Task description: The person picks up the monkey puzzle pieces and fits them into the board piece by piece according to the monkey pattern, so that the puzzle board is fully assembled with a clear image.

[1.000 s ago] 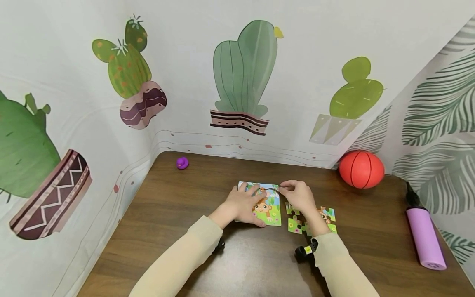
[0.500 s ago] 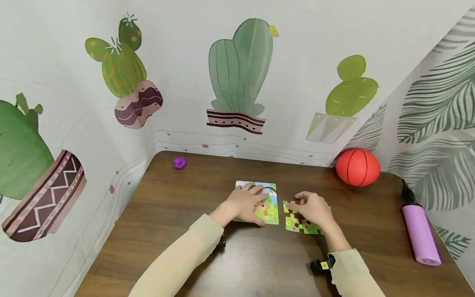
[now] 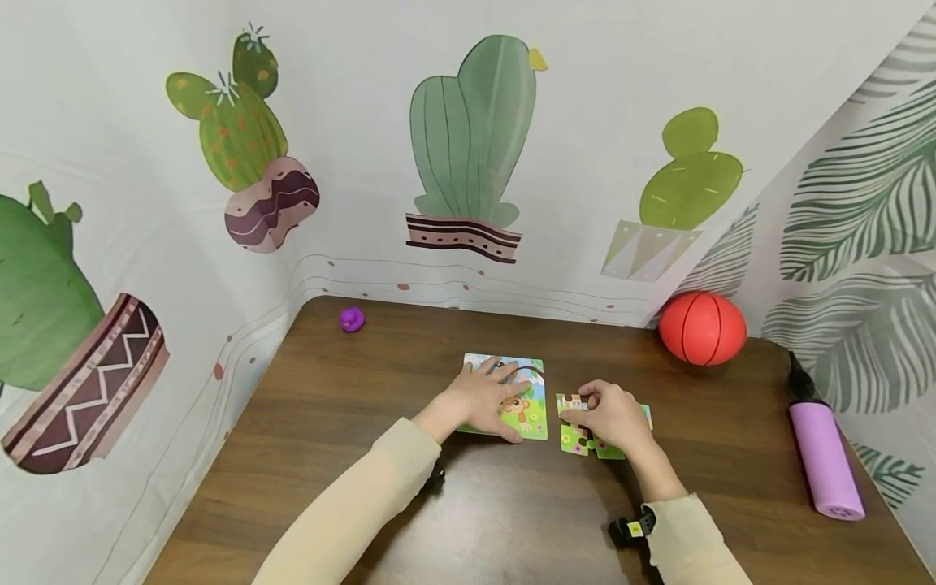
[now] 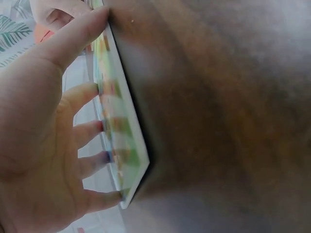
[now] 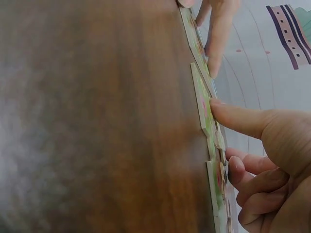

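My left hand lies spread over a rectangular puzzle board printed with a cartoon monkey. In the left wrist view its fingertips press on the face of the board, with the thumb at one edge. Just right of the board, several jigsaw pieces form a loose group on the table. My right hand reaches over them, thumb and index finger bent about a jigsaw piece at the group's upper left. The right wrist view shows the thumb touching that flat layer; the other fingers are curled. The palm hides some pieces.
A purple rubber duck sits at the back left of the wooden table. At the back right lies a red ball, with a purple hand pump near the right edge. A cactus-print cloth hangs behind.
My right hand has moved from the board's upper right corner rightward and down to the jigsaw pieces, where its thumb and index finger have settled. My left hand stays on the board.
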Demonstrator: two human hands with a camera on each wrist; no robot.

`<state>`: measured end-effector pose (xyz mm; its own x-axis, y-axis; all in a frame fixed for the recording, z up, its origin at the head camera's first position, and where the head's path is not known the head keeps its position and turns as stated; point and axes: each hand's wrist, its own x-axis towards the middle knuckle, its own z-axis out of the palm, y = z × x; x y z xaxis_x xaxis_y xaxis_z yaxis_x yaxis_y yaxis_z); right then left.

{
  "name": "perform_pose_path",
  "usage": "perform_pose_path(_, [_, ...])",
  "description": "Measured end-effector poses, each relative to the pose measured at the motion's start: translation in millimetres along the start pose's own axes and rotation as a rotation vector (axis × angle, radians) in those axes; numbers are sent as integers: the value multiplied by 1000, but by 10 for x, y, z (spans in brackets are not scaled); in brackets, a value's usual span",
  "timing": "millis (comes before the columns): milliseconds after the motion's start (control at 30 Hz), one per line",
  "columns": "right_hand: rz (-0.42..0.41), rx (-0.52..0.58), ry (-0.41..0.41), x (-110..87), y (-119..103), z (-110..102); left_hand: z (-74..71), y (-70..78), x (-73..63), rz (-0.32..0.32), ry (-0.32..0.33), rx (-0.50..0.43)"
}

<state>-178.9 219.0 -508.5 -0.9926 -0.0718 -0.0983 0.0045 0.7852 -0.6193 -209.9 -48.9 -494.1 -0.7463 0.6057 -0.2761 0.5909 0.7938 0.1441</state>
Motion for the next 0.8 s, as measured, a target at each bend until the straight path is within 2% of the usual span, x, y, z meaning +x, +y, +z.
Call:
perform_pose_path(133, [8,8,-3,5,11,-2,15,-15,-7,27,13,-30])
perform_pose_path(267, [33,45,-18,1,12,-5,23,-98,-70,63,36,-83])
perform_pose_path(500, [36,61,-14,-7,2,4,61,-469,-323,67,94,-93])
perform_pose_path(600, [28,66,-17,-7,12,7,102,-610,-432,48,79,-107])
perform_pose_path(800, [8,76,-30,-3,37,16,145,-737,-513,53,72,-106])
